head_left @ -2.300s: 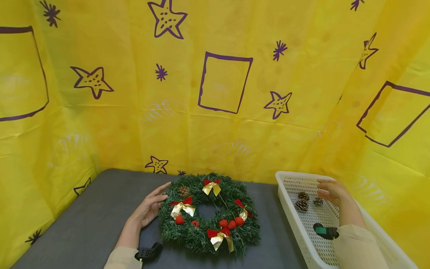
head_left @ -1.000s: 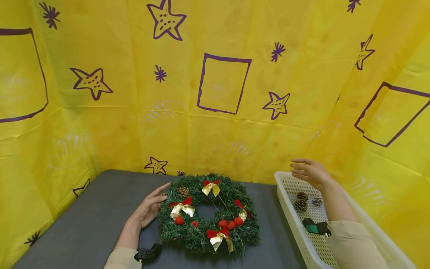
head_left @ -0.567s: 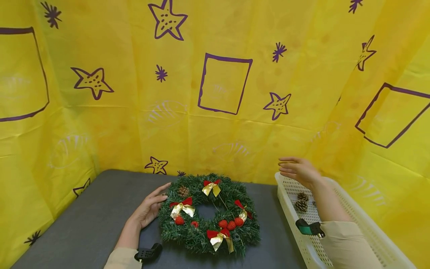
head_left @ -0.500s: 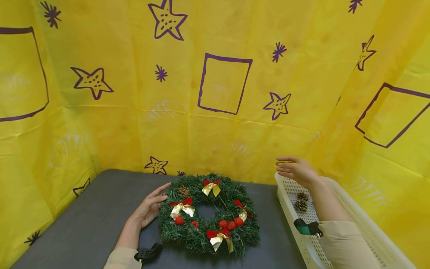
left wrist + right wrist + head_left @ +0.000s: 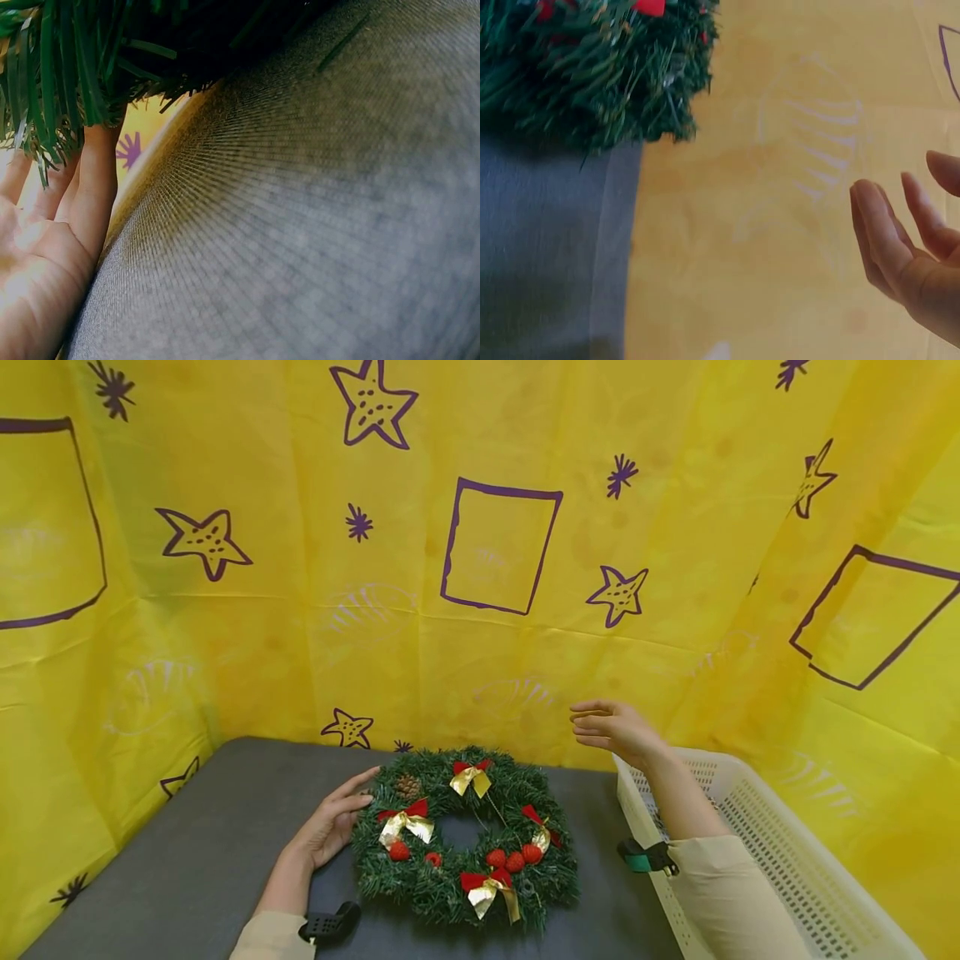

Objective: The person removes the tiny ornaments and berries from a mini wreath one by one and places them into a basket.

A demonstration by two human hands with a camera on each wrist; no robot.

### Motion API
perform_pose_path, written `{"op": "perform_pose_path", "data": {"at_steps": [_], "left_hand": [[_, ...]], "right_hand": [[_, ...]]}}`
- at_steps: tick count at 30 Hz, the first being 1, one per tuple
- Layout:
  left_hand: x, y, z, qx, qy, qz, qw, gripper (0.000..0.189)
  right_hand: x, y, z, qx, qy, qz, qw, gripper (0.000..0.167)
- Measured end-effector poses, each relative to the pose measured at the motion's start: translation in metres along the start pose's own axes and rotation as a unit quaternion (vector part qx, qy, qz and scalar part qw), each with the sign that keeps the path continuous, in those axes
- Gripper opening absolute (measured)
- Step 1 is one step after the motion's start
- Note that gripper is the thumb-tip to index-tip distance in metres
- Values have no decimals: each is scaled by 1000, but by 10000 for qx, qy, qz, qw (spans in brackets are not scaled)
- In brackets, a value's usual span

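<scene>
green wreath (image 5: 438, 887), red-gold bows (image 5: 407, 823), yellow purple-starred curtain (image 5: 510, 647)

Holds the left hand (image 5: 330, 828) low and forward, fingers (image 5: 99, 176) extended, palm (image 5: 34, 285) turned inward. Has the right hand (image 5: 618, 731) higher, fingers apart and gently bent, with the right forearm (image 5: 686, 802) slanting up and inward.

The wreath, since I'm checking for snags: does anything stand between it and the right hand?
Nothing visible does. Only a gap shows between the right hand and the wreath; the white basket sits below the right forearm, outside that gap.
</scene>
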State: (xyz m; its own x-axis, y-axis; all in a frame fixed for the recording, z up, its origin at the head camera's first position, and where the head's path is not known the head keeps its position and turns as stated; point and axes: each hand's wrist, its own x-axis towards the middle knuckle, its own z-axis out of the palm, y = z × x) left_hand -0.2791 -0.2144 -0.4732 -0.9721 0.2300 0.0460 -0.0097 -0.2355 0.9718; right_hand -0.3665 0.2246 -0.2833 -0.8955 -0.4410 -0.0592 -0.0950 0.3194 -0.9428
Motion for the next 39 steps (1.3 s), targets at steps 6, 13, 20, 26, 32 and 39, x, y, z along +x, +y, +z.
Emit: {"op": "perform_pose_path", "data": {"at_steps": [6, 13, 20, 26, 32, 39], "left_hand": [[0, 1, 1, 78, -22, 14, 10000, 69], [0, 1, 2, 96, -7, -4, 10000, 69], [1, 1, 2, 14, 34, -35, 10000, 68], [0, 1, 2, 16, 30, -62, 10000, 69], [0, 1, 1, 61, -5, -84, 9999, 69], [2, 0, 0, -81, -3, -77, 9999, 68]], "right_hand": [[10, -4, 14, 34, -86, -10, 10000, 55], [20, -10, 30, 108, -221, -61, 9997, 50], [32, -14, 50, 164, -338, -101, 9992, 49], [45, -16, 74, 292, -551, 2, 9981, 48], [55, -18, 95, 323, -739, 16, 9967, 45], [62, -22, 115, 269, -883, 126, 9956, 45]]}}
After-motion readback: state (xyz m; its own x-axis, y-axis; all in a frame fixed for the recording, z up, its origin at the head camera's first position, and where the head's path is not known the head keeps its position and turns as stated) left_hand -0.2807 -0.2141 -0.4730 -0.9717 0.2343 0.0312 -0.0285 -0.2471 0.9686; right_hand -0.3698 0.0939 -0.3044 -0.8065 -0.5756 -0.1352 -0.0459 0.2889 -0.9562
